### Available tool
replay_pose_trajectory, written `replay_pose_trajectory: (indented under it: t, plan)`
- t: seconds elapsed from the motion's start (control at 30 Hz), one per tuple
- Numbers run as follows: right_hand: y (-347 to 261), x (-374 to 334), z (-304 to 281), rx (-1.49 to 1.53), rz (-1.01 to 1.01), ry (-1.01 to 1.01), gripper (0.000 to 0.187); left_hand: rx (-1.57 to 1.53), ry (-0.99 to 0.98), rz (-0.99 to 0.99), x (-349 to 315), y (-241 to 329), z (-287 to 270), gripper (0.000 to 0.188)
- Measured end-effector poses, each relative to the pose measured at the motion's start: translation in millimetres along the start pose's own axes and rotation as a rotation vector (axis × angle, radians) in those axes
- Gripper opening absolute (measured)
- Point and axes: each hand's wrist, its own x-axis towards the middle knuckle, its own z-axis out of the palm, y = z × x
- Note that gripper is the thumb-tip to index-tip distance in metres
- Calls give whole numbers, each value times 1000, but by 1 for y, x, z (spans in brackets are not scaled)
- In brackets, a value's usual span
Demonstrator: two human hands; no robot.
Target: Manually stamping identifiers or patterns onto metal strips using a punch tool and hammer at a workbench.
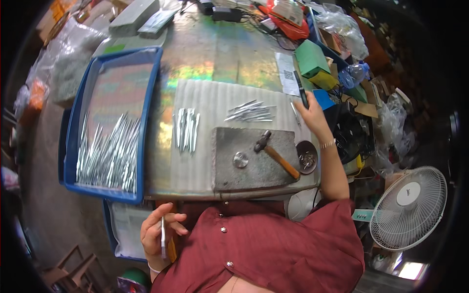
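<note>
My left hand (159, 232), below the table's front edge, has its fingers curled and partly spread around a slim silvery piece (163, 233). At the table's right side, my right hand (311, 113) closes on the lower end of a black pen-like stick (302, 93). A thin metal piece (295, 113) lies beside that hand. On a grey block (229, 173) rest a hammer (276, 158) with a wooden handle and a small round metal disc (240, 159). Slim silvery pieces form a loose pile (251, 111) and a neater row (187, 129) on the white foam sheet (195, 171).
A blue tray (141, 161) at left holds many more slim metal pieces. A brown bowl (307, 146) of small bits sits beside the block. A green box (312, 58), a plastic bottle (354, 74) and cables crowd the right. A fan (409, 207) stands at lower right.
</note>
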Motion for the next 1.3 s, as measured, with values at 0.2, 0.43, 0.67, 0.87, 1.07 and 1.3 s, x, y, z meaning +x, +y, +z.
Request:
replay_pose_trajectory:
  t: [0.2,0.43,0.67,0.87,1.07,1.3]
  plan:
    - [87,118,-8,-301,113,42,64,-186,-101,142,61,-25,49,63]
    - [82,160,29,-370,118,95,64,266,14,10,90,-33,83,47]
    - [36,14,-26,-39,-321,73,44,426,93,-64,129,-35,98,46]
    - [-9,-125,-34,-64,-372,-110,48,720,19,24,168,-37,106,44]
    - [-34,-144,-7,-237,-394,-34,47,809,33,76,161,-40,119,32]
    - [-20,-134,-16,-61,-185,-219,28,623,183,-51,141,-50,121,23]
